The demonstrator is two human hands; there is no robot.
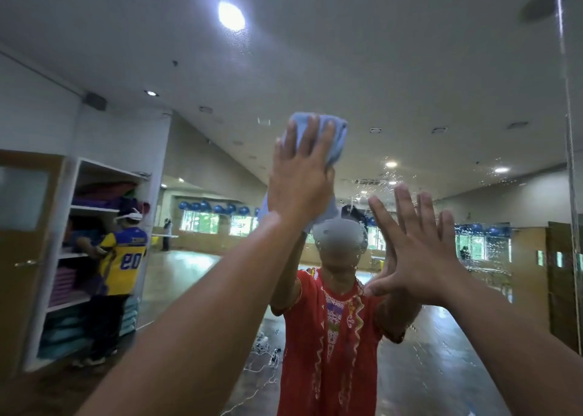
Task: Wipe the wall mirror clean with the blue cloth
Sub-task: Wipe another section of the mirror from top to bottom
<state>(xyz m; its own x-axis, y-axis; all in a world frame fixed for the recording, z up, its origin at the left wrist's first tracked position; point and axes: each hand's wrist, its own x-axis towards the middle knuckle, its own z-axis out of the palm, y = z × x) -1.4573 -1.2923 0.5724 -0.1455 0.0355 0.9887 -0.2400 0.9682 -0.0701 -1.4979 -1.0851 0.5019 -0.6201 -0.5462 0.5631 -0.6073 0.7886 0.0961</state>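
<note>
Blue cloth [337, 138] mostly hidden under left hand [299, 182], fingers flat, right hand [416, 251] fingers spread on droplet-flecked mirror [441, 68]

Both arms up, palms forward, one hand on the blue cloth [339, 141].
The left hand [299, 176] presses flat on the cloth, fingers straight and pointing up, its bare forearm rising from lower left. The right hand [416, 248], below and to the right of the cloth and apart from it, is spread wide with straight fingers.
</note>
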